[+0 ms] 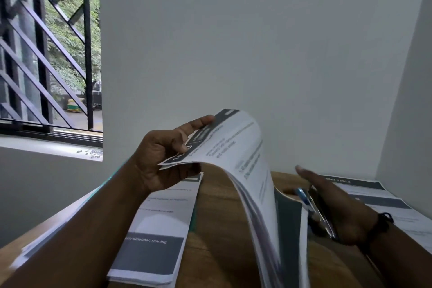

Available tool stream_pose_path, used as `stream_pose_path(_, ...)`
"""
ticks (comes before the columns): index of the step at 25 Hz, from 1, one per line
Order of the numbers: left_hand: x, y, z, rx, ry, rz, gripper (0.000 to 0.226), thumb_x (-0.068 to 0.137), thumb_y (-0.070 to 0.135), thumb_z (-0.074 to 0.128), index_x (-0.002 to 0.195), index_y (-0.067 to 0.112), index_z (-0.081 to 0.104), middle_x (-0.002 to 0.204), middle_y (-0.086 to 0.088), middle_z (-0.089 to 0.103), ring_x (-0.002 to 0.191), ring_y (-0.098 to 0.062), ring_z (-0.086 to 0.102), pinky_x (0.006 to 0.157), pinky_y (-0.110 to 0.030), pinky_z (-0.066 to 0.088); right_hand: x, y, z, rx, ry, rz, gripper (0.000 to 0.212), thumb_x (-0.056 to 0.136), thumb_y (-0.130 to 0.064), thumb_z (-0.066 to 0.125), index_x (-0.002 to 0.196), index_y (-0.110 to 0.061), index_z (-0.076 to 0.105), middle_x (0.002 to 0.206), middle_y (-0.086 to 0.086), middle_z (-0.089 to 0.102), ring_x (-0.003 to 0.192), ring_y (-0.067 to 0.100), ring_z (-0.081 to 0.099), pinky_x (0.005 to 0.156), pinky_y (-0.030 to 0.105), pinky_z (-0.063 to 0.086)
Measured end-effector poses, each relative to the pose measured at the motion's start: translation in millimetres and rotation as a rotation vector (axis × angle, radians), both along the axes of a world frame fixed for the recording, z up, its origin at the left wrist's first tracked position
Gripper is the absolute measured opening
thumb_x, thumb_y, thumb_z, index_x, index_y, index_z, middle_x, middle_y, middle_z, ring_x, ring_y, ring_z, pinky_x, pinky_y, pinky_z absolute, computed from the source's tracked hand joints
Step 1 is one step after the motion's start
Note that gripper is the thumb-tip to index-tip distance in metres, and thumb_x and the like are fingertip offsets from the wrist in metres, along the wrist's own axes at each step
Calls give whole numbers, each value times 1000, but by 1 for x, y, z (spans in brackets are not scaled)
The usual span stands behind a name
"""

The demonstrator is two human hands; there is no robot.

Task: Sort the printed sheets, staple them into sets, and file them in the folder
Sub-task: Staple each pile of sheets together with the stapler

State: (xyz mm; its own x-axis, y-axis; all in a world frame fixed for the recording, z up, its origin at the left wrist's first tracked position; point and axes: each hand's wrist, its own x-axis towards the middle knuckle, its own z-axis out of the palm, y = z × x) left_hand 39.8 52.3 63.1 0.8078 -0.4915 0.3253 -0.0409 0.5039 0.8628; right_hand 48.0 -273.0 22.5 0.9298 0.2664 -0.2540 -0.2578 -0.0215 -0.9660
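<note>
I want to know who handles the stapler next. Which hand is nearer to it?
Right. The right hand is on the stapler, gripping it above the table. The left hand is apart to its left, raised, pinching the sheaf of printed sheets.

Plain room: wooden desk [217, 196], bare white walls [233, 42], barred window [46, 54].

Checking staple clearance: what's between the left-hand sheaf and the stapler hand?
Head view: the held sheets droop down between left hand and right hand with its stapler; beside them, bare wooden table.
</note>
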Motion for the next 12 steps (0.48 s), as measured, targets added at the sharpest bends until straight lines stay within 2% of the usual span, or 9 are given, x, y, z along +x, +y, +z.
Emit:
stream_pose_path(1,0,5,1,68,49,19,92,39,1,73,129,12,60,117,-20,62,90,-33,64,52,-31,57,-2,2,-3,-161,-20,21,67,75,-59,65,110,-2,67,77,21,48,35,17,42,34,18,32)
stream_pose_path(3,-3,12,4,230,136,142,101,36,-5,74,133,17,54,112,-25,62,80,-34,66,48,-32,57,-5,8,-5,-365,-71,-8,46,77,-49,69,98,-9,70,73,16,42,39,16,34,37,19,26)
stream_pose_path(5,-3,10,7,401,172,352,88,56,-7,68,137,22,48,108,-25,62,74,-29,65,49,-30,56,-5,11,-4,-501,-171,17,28,85,-37,67,81,-10,67,69,11,47,42,15,41,42,21,31)
stream_pose_path(6,0,9,7,496,172,485,80,68,-7,66,139,24,45,108,-23,60,75,-27,63,52,-30,55,-5,12,-4,-643,-225,69,27,88,-34,63,76,-10,64,70,8,52,44,12,47,46,22,35)
stream_pose_path(8,7,11,5,655,153,730,74,79,-4,67,141,25,38,108,-18,56,82,-26,61,58,-32,53,-8,15,-1,-846,-233,183,23,85,-41,66,83,-19,72,79,8,66,46,11,51,48,22,39)
stream_pose_path(10,15,20,1,779,126,885,79,78,-2,72,141,24,32,104,-16,56,83,-26,60,61,-34,54,-9,11,2,-836,-185,190,34,75,-48,76,94,-20,74,89,10,73,41,12,47,41,21,37)
stream_pose_path(12,21,28,-3,906,56,1001,84,77,-2,72,143,24,27,100,-15,64,84,-27,64,72,-43,57,-12,9,6,-859,-167,190,38,71,-46,80,96,-19,73,88,10,72,39,10,46,39,20,36)
